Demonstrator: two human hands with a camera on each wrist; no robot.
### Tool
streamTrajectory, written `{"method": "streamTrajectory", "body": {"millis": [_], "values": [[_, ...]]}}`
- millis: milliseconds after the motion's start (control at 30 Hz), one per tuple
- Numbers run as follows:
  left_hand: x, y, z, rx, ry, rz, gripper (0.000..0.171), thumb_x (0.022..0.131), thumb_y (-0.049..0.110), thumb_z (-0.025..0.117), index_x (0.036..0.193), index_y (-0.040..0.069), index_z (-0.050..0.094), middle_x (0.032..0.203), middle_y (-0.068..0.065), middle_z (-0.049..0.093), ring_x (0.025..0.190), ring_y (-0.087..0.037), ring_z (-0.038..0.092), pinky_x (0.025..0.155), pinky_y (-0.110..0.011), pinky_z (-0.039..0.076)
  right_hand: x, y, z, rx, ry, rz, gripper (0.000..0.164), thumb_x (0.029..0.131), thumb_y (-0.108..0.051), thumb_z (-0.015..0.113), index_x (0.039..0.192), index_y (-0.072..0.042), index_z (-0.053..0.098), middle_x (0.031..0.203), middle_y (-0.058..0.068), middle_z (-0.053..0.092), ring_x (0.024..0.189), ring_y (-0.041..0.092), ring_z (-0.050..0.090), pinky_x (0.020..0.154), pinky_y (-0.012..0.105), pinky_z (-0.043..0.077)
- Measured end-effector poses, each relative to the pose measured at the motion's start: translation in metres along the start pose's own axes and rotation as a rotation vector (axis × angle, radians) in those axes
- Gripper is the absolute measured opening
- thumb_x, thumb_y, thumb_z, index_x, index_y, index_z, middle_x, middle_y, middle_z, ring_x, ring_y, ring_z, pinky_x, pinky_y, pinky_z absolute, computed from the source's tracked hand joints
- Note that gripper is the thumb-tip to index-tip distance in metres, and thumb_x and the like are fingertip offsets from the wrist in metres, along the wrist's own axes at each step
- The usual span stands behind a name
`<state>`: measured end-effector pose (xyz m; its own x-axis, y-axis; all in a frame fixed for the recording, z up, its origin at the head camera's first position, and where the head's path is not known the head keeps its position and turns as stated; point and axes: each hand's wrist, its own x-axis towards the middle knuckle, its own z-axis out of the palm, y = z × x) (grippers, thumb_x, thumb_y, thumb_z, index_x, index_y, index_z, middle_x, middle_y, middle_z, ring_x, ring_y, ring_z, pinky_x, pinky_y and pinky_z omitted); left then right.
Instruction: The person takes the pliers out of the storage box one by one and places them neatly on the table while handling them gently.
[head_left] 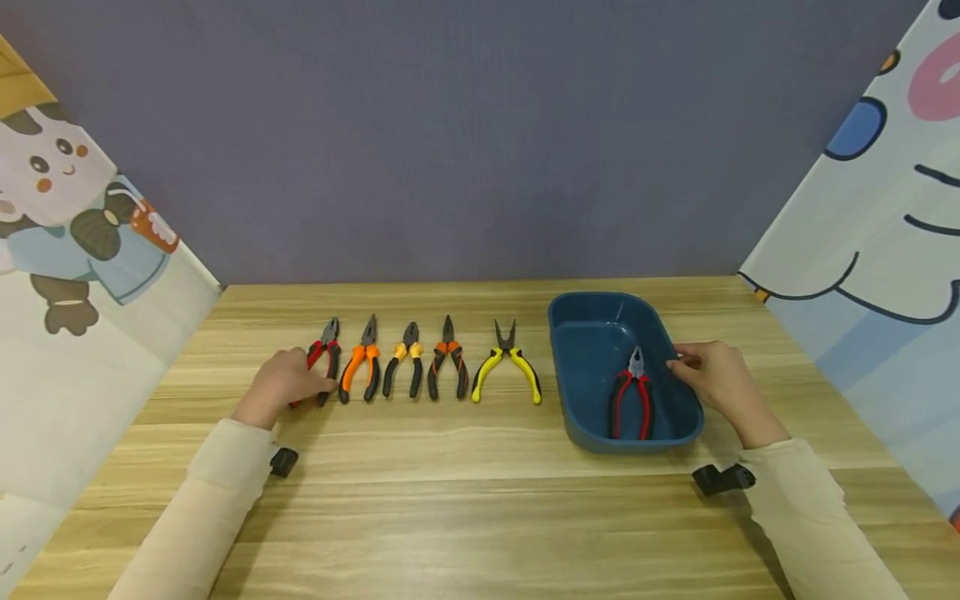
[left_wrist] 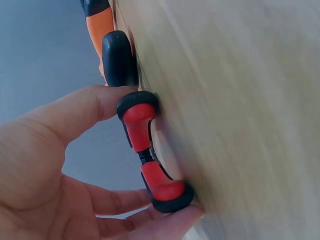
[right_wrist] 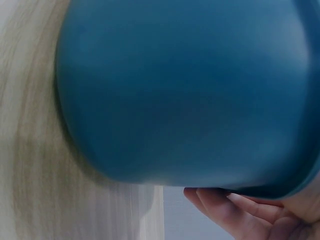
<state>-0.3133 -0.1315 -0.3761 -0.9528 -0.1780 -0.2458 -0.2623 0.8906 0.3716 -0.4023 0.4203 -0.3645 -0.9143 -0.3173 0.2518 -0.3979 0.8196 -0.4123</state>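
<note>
My left hand (head_left: pixel 288 385) is at the left end of a row of pliers. It pinches the red-and-black pliers (head_left: pixel 327 335) by the spread handles, thumb on one grip and fingers on the other, as the left wrist view shows with the red handle (left_wrist: pixel 137 122). Just past the thumb lies the handle of the orange-and-black pliers (left_wrist: pixel 120 57). At the right, my right hand (head_left: pixel 720 379) grips the rim of a blue plastic basin (head_left: pixel 592 354), its fingers under the lip (right_wrist: pixel 255 192). Inside the basin rests another pair of red-and-black pliers (head_left: pixel 636 365), jaws pointing away.
Rightward from the left hand lie orange long-nose pliers (head_left: pixel 368 340), pliers with pale yellow and black grips (head_left: pixel 411 337), black-and-orange pliers (head_left: pixel 448 333) and yellow long-nose pliers (head_left: pixel 506 343) with handles spread wide. A grey panel (head_left: pixel 480 167) stands behind the wooden table (head_left: pixel 450 508).
</note>
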Motion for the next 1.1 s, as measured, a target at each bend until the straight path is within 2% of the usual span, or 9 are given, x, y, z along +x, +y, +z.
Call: {"method": "streamTrajectory", "body": {"millis": [500, 600, 667, 733, 767, 867, 967, 1033, 1100], "values": [[-0.004, -0.002, -0.006, -0.023, -0.001, 0.024, 0.036, 0.083, 0.033, 0.065, 0.069, 0.005, 0.047, 0.059, -0.003, 0.041, 0.049, -0.015, 0.038, 0.048, -0.028, 0.033, -0.001, 0.001, 0.0, 0.0, 0.006, -0.01, 0.031, 0.086, -0.005, 0.065, 0.107, 0.017, 0.062, 0.085, 0.027, 0.067, 0.081, 0.044, 0.065, 0.069, 0.052, 0.051], [-0.005, -0.003, -0.01, -0.012, 0.007, 0.028, 0.039, 0.086, 0.034, 0.062, 0.08, -0.003, 0.051, 0.069, -0.012, 0.049, 0.054, -0.019, 0.042, 0.051, -0.03, 0.036, 0.0, 0.001, -0.001, 0.009, 0.003, -0.005, 0.031, 0.086, -0.005, 0.065, 0.108, 0.017, 0.061, 0.085, 0.027, 0.068, 0.082, 0.044, 0.065, 0.069, 0.052, 0.051], [-0.006, -0.003, -0.013, 0.001, 0.003, 0.03, 0.048, 0.088, 0.035, 0.059, 0.094, -0.012, 0.052, 0.085, -0.026, 0.055, 0.063, -0.024, 0.047, 0.056, -0.034, 0.04, 0.0, 0.001, -0.001, 0.014, 0.009, -0.007, 0.03, 0.086, -0.004, 0.065, 0.107, 0.017, 0.062, 0.085, 0.027, 0.068, 0.082, 0.044, 0.065, 0.069, 0.052, 0.051], [-0.008, -0.001, -0.016, 0.012, -0.003, 0.033, 0.058, 0.089, 0.036, 0.057, 0.109, -0.018, 0.05, 0.104, -0.036, 0.054, 0.071, -0.029, 0.051, 0.061, -0.036, 0.043, 0.0, 0.001, -0.001, 0.017, 0.018, -0.015, 0.029, 0.085, -0.003, 0.065, 0.106, 0.018, 0.062, 0.083, 0.027, 0.068, 0.081, 0.044, 0.065, 0.069, 0.052, 0.051], [-0.008, 0.0, -0.017, 0.015, -0.002, 0.032, 0.061, 0.089, 0.036, 0.057, 0.112, -0.02, 0.048, 0.107, -0.036, 0.053, 0.073, -0.029, 0.051, 0.061, -0.037, 0.043, 0.0, 0.001, -0.001, 0.017, 0.023, -0.02, 0.029, 0.085, -0.003, 0.065, 0.106, 0.018, 0.062, 0.083, 0.026, 0.068, 0.08, 0.043, 0.065, 0.069, 0.052, 0.051], [-0.01, 0.007, -0.02, 0.012, 0.0, 0.032, 0.059, 0.09, 0.036, 0.057, 0.11, -0.018, 0.049, 0.1, -0.032, 0.054, 0.07, -0.028, 0.049, 0.06, -0.036, 0.042, 0.0, 0.001, -0.001, 0.016, 0.032, -0.029, 0.029, 0.085, -0.003, 0.065, 0.105, 0.018, 0.062, 0.082, 0.026, 0.068, 0.079, 0.043, 0.066, 0.068, 0.052, 0.051], [-0.012, 0.016, -0.023, 0.013, 0.014, 0.043, 0.06, 0.09, 0.038, 0.057, 0.112, -0.018, 0.049, 0.102, -0.032, 0.055, 0.071, -0.028, 0.049, 0.061, -0.037, 0.041, -0.001, 0.001, -0.001, 0.016, 0.029, -0.026, 0.029, 0.086, -0.003, 0.065, 0.106, 0.018, 0.062, 0.082, 0.026, 0.068, 0.079, 0.042, 0.066, 0.068, 0.052, 0.051], [-0.012, 0.022, -0.025, 0.028, 0.027, 0.061, 0.065, 0.091, 0.039, 0.056, 0.12, -0.018, 0.047, 0.115, -0.036, 0.052, 0.079, -0.031, 0.053, 0.066, -0.039, 0.044, -0.001, 0.001, -0.001, 0.017, 0.024, -0.022, 0.029, 0.086, -0.003, 0.065, 0.106, 0.018, 0.062, 0.083, 0.026, 0.068, 0.08, 0.043, 0.065, 0.068, 0.052, 0.051], [-0.013, 0.03, -0.027, 0.037, 0.041, 0.077, 0.066, 0.091, 0.039, 0.056, 0.123, -0.018, 0.046, 0.12, -0.037, 0.05, 0.078, -0.03, 0.053, 0.066, -0.039, 0.044, -0.001, 0.001, -0.001, 0.015, 0.018, -0.019, 0.03, 0.086, -0.003, 0.065, 0.106, 0.018, 0.062, 0.084, 0.026, 0.068, 0.08, 0.043, 0.065, 0.069, 0.052, 0.051]]}}
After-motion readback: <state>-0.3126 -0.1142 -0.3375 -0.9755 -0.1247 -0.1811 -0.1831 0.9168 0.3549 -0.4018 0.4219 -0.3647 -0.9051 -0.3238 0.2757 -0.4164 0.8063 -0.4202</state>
